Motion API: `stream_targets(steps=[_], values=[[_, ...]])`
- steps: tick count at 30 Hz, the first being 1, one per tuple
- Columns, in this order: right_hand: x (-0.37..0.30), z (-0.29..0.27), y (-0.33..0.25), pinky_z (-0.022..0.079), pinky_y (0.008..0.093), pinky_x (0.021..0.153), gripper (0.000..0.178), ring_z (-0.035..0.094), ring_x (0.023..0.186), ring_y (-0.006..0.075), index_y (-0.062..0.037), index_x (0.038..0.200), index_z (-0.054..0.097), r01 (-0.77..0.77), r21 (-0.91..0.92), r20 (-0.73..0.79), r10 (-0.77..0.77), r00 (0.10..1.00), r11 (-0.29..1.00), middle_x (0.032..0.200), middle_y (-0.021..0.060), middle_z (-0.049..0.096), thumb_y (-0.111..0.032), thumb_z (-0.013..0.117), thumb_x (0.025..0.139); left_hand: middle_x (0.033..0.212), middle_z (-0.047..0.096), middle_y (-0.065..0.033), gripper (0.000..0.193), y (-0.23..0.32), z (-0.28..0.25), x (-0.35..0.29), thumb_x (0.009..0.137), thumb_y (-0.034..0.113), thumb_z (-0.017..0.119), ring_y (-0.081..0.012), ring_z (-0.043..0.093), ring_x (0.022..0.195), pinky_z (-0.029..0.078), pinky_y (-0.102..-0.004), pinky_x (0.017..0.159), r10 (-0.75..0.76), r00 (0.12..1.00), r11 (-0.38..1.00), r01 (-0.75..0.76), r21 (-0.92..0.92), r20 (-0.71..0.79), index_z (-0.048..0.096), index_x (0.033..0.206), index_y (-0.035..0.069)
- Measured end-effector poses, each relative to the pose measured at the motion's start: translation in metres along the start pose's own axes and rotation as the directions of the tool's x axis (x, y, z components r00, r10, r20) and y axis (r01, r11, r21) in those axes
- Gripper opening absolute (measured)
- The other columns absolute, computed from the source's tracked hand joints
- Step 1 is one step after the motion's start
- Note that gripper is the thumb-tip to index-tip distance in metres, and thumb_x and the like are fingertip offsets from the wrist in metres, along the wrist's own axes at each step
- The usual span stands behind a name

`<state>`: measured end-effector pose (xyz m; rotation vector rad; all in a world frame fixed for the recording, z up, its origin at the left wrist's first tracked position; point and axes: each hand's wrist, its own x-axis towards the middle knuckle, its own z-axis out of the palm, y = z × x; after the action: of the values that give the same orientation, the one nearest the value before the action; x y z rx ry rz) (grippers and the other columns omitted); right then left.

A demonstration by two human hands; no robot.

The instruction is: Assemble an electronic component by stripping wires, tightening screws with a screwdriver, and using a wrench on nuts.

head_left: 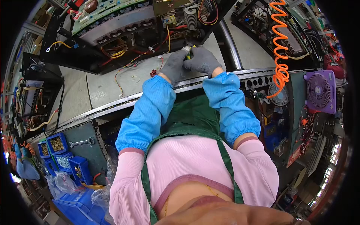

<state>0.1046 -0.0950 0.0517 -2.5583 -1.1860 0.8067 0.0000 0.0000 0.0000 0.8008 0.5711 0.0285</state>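
My gloved left hand (pixel 173 64) and gloved right hand (pixel 203 61) meet at the front edge of an open black equipment chassis (pixel 80 60). The right hand is closed around a small tool with a yellow-green handle (pixel 189 53); its kind is mostly hidden by the fingers. Fingers of the left hand are pinched beside it, near a small whitish piece (pixel 186 48), and what they grip is hidden. Just left of the hands, loose thin wires with a small red connector (pixel 153 73) lie on the grey work surface (pixel 103 84). Inside the chassis are circuit boards, wiring and a ribbed grey cylinder (pixel 191 18).
More open chassis stand at left (pixel 33 93) and upper right (pixel 262 33). An orange coiled air hose (pixel 279 48) hangs at right, near a purple fan (pixel 320 92). Lower left are blue bins (pixel 57 144) of screws and a wrench (pixel 82 142). A metal rail (pixel 93 110) edges the bench.
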Motion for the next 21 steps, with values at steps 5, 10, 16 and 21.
stream_targets(steps=[5,10,16,21], values=[[-0.004,0.015,0.011,0.053,0.044,0.089,0.054,0.066,0.1,0.0383,-0.0025,0.103,0.068,0.082,-0.019,-0.201,-0.084,0.976,0.996,0.106,0.0228,0.067,-0.042,0.072,0.067,0.111,0.065,-0.0076,0.027,0.0,0.019,0.003,0.099,0.02,0.054,-0.0177,0.062,0.098,0.053,-0.0347,0.079,0.005,0.998,0.998,-0.009,-0.069,-0.059,0.061,0.121,0.004],[-0.003,0.036,0.012,0.053,0.0451,0.088,0.055,0.063,0.103,0.0396,-0.0043,0.109,0.065,0.028,-0.015,-0.263,-0.031,0.964,0.999,0.115,0.0229,0.058,-0.044,0.072,0.071,0.114,0.065,-0.0097,0.029,-0.016,0.003,0.013,0.101,0.016,0.049,-0.0182,0.062,0.101,0.052,-0.0324,0.086,0.138,0.99,0.987,-0.134,-0.084,0.041,0.059,0.124,0.001],[-0.009,0.041,0.005,0.054,0.0438,0.087,0.053,0.063,0.104,0.0365,-0.0044,0.11,0.065,0.013,-0.03,-0.287,-0.021,0.958,0.999,0.117,0.0207,0.056,-0.041,0.073,0.073,0.115,0.065,-0.0104,0.031,-0.032,-0.014,0.025,0.101,0.016,0.05,-0.0177,0.062,0.102,0.05,-0.0306,0.09,0.332,0.937,0.924,-0.347,0.16,0.112,0.058,0.126,0.0],[-0.01,0.044,0.007,0.055,0.0434,0.087,0.054,0.063,0.105,0.0359,-0.0045,0.112,0.064,-0.02,-0.015,-0.298,0.015,0.954,1.0,0.118,0.0202,0.056,-0.039,0.075,0.072,0.116,0.064,-0.0102,0.033,-0.031,-0.008,0.022,0.101,0.016,0.051,-0.0173,0.061,0.103,0.049,-0.0308,0.092,0.229,0.969,0.973,-0.227,-0.028,0.089,0.056,0.129,-0.001]])
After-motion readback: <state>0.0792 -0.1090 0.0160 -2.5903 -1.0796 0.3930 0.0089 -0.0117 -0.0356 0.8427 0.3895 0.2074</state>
